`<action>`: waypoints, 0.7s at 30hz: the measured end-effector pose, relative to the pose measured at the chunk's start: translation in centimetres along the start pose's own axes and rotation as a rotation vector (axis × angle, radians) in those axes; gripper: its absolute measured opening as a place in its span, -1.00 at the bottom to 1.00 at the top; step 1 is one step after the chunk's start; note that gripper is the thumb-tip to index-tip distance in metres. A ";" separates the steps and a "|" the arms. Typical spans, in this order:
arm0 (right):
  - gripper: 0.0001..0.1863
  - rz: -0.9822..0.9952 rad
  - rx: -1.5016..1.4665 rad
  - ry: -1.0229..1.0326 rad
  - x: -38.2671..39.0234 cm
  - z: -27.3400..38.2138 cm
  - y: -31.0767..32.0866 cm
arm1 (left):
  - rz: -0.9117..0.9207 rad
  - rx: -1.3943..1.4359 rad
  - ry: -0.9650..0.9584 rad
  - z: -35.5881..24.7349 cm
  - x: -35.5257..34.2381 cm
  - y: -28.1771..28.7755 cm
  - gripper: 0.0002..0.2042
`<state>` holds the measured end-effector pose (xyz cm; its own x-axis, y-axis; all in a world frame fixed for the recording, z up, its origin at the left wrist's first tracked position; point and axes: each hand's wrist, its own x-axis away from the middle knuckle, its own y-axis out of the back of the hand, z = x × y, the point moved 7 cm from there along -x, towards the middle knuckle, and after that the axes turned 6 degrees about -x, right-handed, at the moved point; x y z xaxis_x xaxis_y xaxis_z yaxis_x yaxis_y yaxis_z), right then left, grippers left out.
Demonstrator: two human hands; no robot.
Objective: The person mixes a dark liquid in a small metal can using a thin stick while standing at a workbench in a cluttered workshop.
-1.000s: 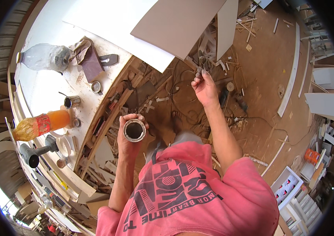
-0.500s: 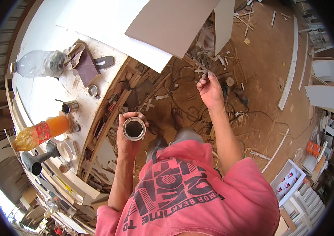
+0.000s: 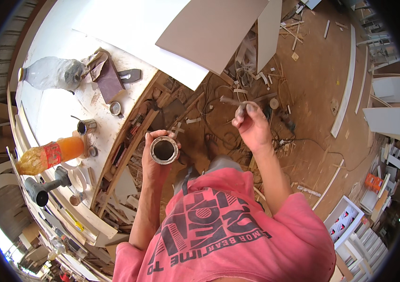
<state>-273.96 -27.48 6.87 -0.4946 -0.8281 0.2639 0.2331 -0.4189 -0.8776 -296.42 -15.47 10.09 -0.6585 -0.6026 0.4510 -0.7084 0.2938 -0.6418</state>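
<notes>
My left hand (image 3: 153,168) is wrapped round a small open tin (image 3: 164,151) with a crusted rim and a dark inside, its mouth facing up. To the right, my right hand (image 3: 253,127) is raised over the floor, apart from the tin. Its thumb and fingers, smudged grey at the tips, pinch a thin flat stick (image 3: 229,100) that points left. I cannot make out what the stick is made of.
The white workbench (image 3: 52,124) at left bears a clear bottle (image 3: 53,74), a bottle of orange liquid (image 3: 52,154), a small open can (image 3: 87,127), a round lid (image 3: 115,108) and a cordless drill (image 3: 44,187). Large panels (image 3: 209,33) overhang its far edge. Wood scraps and cables litter the floor.
My right hand has come down and nearer, and the thin stick now shows clearly, pointing left. My left hand has shifted slightly right with the tin.
</notes>
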 end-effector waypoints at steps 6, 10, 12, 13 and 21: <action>-0.87 0.395 0.970 0.162 3.6 0.7 -13.4 | -0.104 -0.124 -0.116 -0.2 -0.4 1.1 -0.57; -0.83 0.785 1.587 0.528 5.1 -1.0 -20.8 | -0.146 -0.203 -0.161 -2.1 0.4 -0.2 -0.55; -0.83 0.900 1.705 0.603 5.2 -3.0 -22.5 | -0.188 -0.376 -0.223 -3.5 1.4 -0.9 -0.56; -0.82 0.951 1.770 0.647 5.3 -3.8 -23.3 | -0.198 -0.487 -0.250 -4.1 1.9 -1.0 -0.56; -0.90 0.973 1.733 0.427 6.8 -9.7 -26.1 | -0.178 -0.482 -0.393 -8.6 5.4 2.0 -0.54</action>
<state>-291.55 -18.54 27.68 0.1977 -0.9386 -0.2828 0.7558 -0.0378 0.6537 -303.56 -11.78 16.59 -0.4431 -0.8728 0.2048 -0.8930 0.4095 -0.1869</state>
